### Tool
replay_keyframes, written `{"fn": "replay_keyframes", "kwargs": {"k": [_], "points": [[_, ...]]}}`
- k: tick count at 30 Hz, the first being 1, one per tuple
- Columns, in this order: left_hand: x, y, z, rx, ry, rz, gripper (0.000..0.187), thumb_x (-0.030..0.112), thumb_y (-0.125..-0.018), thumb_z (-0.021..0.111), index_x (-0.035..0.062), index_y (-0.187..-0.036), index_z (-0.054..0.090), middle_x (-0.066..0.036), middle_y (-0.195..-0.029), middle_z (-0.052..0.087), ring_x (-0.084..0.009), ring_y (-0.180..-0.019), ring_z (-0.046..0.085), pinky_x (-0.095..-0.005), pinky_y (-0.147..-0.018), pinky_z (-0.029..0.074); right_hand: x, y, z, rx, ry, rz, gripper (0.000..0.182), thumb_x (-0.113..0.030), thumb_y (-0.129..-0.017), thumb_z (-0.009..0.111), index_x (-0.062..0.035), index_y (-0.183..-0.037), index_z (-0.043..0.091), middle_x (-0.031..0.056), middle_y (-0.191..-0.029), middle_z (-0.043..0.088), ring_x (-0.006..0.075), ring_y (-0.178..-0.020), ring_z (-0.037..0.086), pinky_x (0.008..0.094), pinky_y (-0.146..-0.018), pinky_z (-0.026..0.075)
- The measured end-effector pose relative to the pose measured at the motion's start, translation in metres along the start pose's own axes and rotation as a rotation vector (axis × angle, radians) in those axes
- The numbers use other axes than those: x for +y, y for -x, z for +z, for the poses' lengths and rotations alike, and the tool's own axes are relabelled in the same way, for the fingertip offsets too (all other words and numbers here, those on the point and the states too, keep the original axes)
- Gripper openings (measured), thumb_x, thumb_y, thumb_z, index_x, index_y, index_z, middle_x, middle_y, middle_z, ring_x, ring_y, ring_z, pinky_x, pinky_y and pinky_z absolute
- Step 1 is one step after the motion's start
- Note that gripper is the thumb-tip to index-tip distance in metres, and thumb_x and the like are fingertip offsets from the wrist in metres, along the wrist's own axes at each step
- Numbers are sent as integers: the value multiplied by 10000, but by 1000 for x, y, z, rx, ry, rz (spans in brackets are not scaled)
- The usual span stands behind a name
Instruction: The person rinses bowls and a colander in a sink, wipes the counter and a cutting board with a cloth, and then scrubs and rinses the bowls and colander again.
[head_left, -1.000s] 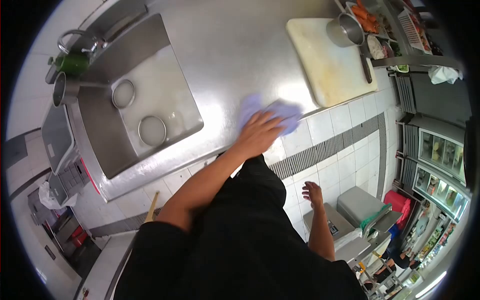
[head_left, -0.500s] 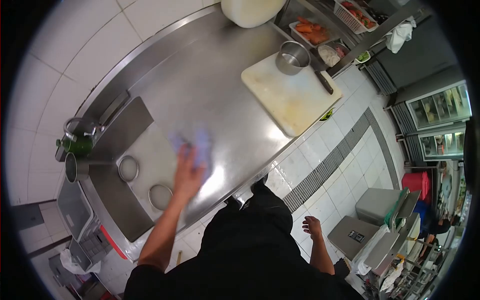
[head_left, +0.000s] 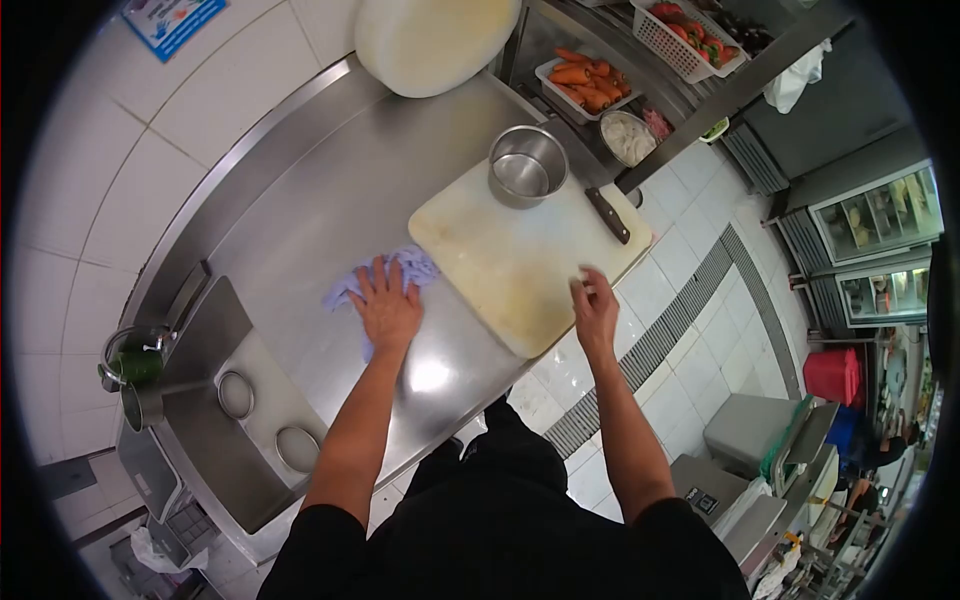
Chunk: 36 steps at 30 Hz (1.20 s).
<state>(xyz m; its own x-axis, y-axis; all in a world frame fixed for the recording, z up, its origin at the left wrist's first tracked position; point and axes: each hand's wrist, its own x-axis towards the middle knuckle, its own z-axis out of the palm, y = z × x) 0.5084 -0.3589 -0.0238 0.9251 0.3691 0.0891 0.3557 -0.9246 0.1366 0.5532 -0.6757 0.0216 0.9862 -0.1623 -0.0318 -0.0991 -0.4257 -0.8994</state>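
Note:
My left hand (head_left: 388,312) lies with fingers spread on a crumpled purple cloth (head_left: 345,290), pressing it against the steel counter (head_left: 300,220). The cloth touches or nearly touches the left side of a white cutting board (head_left: 500,270). Over the board's near right edge hovers my right hand (head_left: 597,312), loosely curled with the fingers apart and nothing visible in it. On the board stand a steel pot (head_left: 527,170) and a knife (head_left: 608,215) with a dark handle; the knife's blade is hard to make out.
To the left is a sink (head_left: 215,465) with two metal rings (head_left: 236,395) in it. A green bottle (head_left: 135,367) stands by the tap. A large pale container (head_left: 435,45) sits at the back. Carrots (head_left: 590,80) fill a tray on the shelf. Floor bins (head_left: 755,430) are at right.
My left hand has moved the cloth up toward the cutting board. My right hand has risen from beside my body to the board's near edge. The view has shifted to the right.

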Motion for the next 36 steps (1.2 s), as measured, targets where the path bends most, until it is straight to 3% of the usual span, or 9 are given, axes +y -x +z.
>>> {"fn": "replay_keyframes", "kwargs": {"k": [5,7,9,12,16,23,29,31,36], "points": [[3,-14,6,65,-40,-62,505,362,-912,513,123,-1357,526,-102,-1499,375,-401,-1380,283,-645,-1097,206,-56,-114,41,-45,244,-399,560,-318,-783,768,-126,-1270,571,154,-1174,541,250,-811,644,391,-700,530],[-2,3,10,103,-34,-9,489,341,-902,531,96,-1325,538,-118,-1488,386,-413,-1367,304,-658,-1074,236,-45,-155,70,-208,432,-438,384,-238,-744,814,-44,-1039,663,168,-1120,514,246,-747,639,364,-702,542],[3,34,0,83,12,24,496,324,-873,575,74,-1300,541,-141,-1479,390,-435,-1356,312,-667,-1059,256,-69,-160,99,-306,297,-477,315,-229,-743,816,-59,-964,670,153,-1085,517,249,-768,643,361,-692,540],[11,90,-13,-39,61,-20,533,361,-825,640,168,-1316,567,-104,-1458,421,-392,-1349,335,-642,-1037,294,-97,-129,196,-633,71,-659,298,-240,-732,821,-91,-936,664,157,-1110,518,283,-799,646,390,-708,536],[17,94,-21,4,72,-73,522,374,-819,639,191,-1303,573,-77,-1441,446,-371,-1335,360,-625,-1030,305,-170,-47,305,-956,334,-816,335,-338,-781,759,-139,-1021,639,220,-1373,432,366,-979,645,446,-820,537],[10,88,-24,-3,112,-40,529,384,-774,666,170,-1252,590,-91,-1380,468,-363,-1310,379,-605,-1014,316,-219,15,445,-882,175,-803,391,-289,-842,694,-122,-1175,577,215,-1411,426,367,-982,631,461,-836,524],[13,93,-21,-48,143,-55,532,410,-823,634,213,-1311,562,-65,-1425,456,-340,-1325,379,-620,-1039,296,-194,11,391,-947,-62,-809,477,-226,-867,653,-129,-1312,513,163,-1348,506,337,-1010,642,421,-871,519],[12,92,-21,-56,105,-64,546,410,-821,635,213,-1323,550,-69,-1427,453,-338,-1336,370,-623,-1042,291,-175,8,336,-1074,-180,-609,405,-220,-866,666,-96,-1242,578,130,-1238,593,294,-930,661,386,-834,524],[12,93,-26,14,130,-36,564,349,-780,677,175,-1300,546,-86,-1409,451,-367,-1316,378,-590,-1016,326,-96,7,247,-909,-302,-345,229,-149,-900,645,-36,-1099,652,131,-1019,681,219,-835,668,312,-748,526]]}}
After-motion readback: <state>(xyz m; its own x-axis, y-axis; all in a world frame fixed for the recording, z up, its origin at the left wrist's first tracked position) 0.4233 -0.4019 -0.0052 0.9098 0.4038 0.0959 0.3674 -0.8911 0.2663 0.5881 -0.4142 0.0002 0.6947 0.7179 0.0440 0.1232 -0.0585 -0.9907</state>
